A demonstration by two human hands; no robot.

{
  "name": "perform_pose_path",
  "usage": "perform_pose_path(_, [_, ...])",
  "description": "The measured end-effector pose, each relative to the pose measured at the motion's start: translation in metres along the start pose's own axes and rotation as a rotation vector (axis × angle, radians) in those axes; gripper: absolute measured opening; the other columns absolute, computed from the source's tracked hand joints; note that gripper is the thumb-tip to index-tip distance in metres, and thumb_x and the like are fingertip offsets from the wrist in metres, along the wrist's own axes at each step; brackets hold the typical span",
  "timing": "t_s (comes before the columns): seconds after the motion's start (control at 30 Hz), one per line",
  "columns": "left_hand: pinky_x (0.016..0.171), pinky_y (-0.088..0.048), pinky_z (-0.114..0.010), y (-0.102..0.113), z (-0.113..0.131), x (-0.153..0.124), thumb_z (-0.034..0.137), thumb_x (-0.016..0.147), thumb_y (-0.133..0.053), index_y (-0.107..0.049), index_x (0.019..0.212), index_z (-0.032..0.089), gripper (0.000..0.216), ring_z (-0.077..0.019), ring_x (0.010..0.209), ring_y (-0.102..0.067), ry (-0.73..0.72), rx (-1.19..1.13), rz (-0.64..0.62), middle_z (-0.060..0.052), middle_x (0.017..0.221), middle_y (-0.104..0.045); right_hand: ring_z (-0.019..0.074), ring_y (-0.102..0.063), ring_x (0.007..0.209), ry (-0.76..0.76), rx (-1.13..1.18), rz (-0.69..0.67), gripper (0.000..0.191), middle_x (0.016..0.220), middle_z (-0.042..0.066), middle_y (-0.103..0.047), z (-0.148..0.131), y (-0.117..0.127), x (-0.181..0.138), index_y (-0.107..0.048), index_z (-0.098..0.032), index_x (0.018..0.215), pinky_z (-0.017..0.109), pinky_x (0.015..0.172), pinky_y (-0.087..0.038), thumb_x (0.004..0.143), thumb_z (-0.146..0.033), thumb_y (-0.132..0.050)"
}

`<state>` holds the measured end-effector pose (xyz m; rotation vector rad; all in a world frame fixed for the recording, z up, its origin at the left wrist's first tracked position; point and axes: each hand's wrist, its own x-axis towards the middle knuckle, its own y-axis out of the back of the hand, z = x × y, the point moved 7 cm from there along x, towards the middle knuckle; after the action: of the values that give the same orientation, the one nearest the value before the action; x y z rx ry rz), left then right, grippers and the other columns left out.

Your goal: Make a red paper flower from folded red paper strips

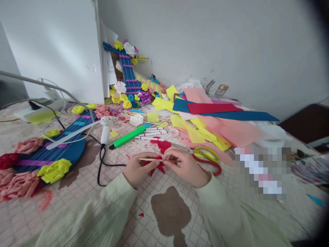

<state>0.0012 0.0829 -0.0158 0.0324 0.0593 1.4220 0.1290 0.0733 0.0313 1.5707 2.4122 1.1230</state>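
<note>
A thin wooden stick lies level between my two hands, just above the table. My left hand is closed on it, with thumb and fingers pinching its left part. Fingers of my right hand are pinched together around the stick further right. Red paper with pointed ends shows beneath and between the fingertips; whether either hand grips it too is hidden. Another red paper piece lies just beyond my right hand. Scissors with yellow and red handles rest beside that hand, partly covered by it.
A white glue gun with a black cord stands left of a green box cutter. Several markers lie behind my hands. Blue guitar shapes with paper flowers are at left and back. Coloured paper strips pile up at back right.
</note>
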Motion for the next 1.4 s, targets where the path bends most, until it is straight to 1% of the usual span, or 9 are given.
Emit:
perform_pose_path(0.17, [0.053,-0.048,-0.024,-0.002,-0.002,0.001,0.029,0.056,-0.069,-0.065,0.076,0.013,0.025,-0.0146,0.061,-0.059,0.040,-0.095,-0.021,-0.004,0.070,-0.067,0.0125,-0.053,0.074,0.019,-0.002,0.024,0.011,0.080,0.002,-0.056,-0.002,-0.001,0.000,-0.055,-0.018,0.080,0.023,0.063,-0.044,0.077,-0.011,-0.047])
perform_pose_path(0.37, [0.066,-0.048,-0.024,0.001,0.001,0.002,0.026,0.054,-0.070,-0.067,0.068,0.014,0.019,-0.0148,0.070,-0.059,0.031,-0.109,0.011,-0.004,0.074,-0.067,0.0130,-0.054,0.072,-0.001,-0.038,0.038,0.009,0.081,0.003,-0.058,-0.001,-0.002,-0.001,-0.056,-0.019,0.083,0.023,0.060,-0.042,0.077,-0.015,-0.050])
perform_pose_path(0.43, [0.062,-0.048,-0.022,0.000,0.000,0.002,0.025,0.054,-0.070,-0.067,0.068,0.014,0.018,-0.0128,0.065,-0.058,0.042,-0.125,0.007,-0.003,0.071,-0.066,0.0126,-0.054,0.069,-0.015,-0.051,0.034,0.008,0.080,0.002,-0.059,0.001,-0.002,-0.001,-0.056,-0.019,0.083,0.023,0.058,-0.042,0.076,-0.016,-0.052])
perform_pose_path(0.57, [0.043,-0.042,-0.018,-0.003,-0.006,0.001,0.025,0.056,-0.069,-0.065,0.072,0.014,0.020,-0.0074,0.046,-0.050,0.117,-0.144,-0.024,0.000,0.060,-0.063,0.0124,-0.055,0.069,-0.024,-0.045,0.032,0.010,0.080,0.002,-0.060,0.002,-0.001,-0.002,-0.057,-0.020,0.084,0.023,0.057,-0.042,0.075,-0.017,-0.054])
perform_pose_path(0.63, [0.040,-0.040,-0.018,-0.003,-0.006,0.000,0.026,0.056,-0.069,-0.065,0.073,0.013,0.021,-0.0065,0.043,-0.048,0.135,-0.127,-0.034,0.000,0.059,-0.062,0.0124,-0.055,0.070,-0.018,-0.037,0.034,0.011,0.081,0.002,-0.060,0.002,0.000,-0.002,-0.057,-0.020,0.085,0.023,0.058,-0.043,0.075,-0.017,-0.054])
perform_pose_path(0.83, [0.040,-0.040,-0.017,-0.003,-0.002,-0.001,0.024,0.056,-0.069,-0.066,0.074,0.013,0.021,-0.0065,0.042,-0.047,0.092,-0.064,-0.067,0.000,0.057,-0.062,0.0122,-0.055,0.069,-0.016,-0.037,0.042,0.011,0.080,0.002,-0.060,0.002,0.000,-0.002,-0.057,-0.019,0.084,0.023,0.059,-0.044,0.074,-0.015,-0.054])
perform_pose_path(1.0, [0.042,-0.042,-0.019,-0.002,0.001,-0.001,0.026,0.058,-0.067,-0.065,0.075,0.012,0.022,-0.0084,0.045,-0.050,0.055,0.007,-0.046,-0.002,0.060,-0.063,0.0128,-0.055,0.072,-0.010,-0.033,0.040,0.012,0.082,0.003,-0.059,0.002,-0.002,-0.002,-0.057,-0.019,0.085,0.023,0.061,-0.045,0.075,-0.014,-0.052])
perform_pose_path(1.23, [0.055,-0.047,-0.022,0.000,0.005,0.000,0.024,0.059,-0.066,-0.064,0.075,0.012,0.021,-0.0125,0.057,-0.057,0.005,0.032,-0.034,-0.004,0.066,-0.065,0.0126,-0.053,0.073,0.015,-0.034,-0.016,0.018,0.083,0.004,-0.055,-0.003,-0.001,-0.002,-0.057,-0.018,0.089,0.024,0.063,-0.044,0.075,-0.009,-0.050])
perform_pose_path(1.4, [0.048,-0.045,-0.020,0.000,0.003,0.001,0.026,0.062,-0.065,-0.063,0.076,0.013,0.019,-0.0106,0.052,-0.055,-0.003,0.053,-0.049,-0.003,0.065,-0.064,0.0124,-0.053,0.074,0.047,-0.035,-0.026,0.017,0.084,0.003,-0.054,-0.005,0.002,-0.002,-0.058,-0.019,0.090,0.024,0.063,-0.044,0.077,-0.011,-0.050])
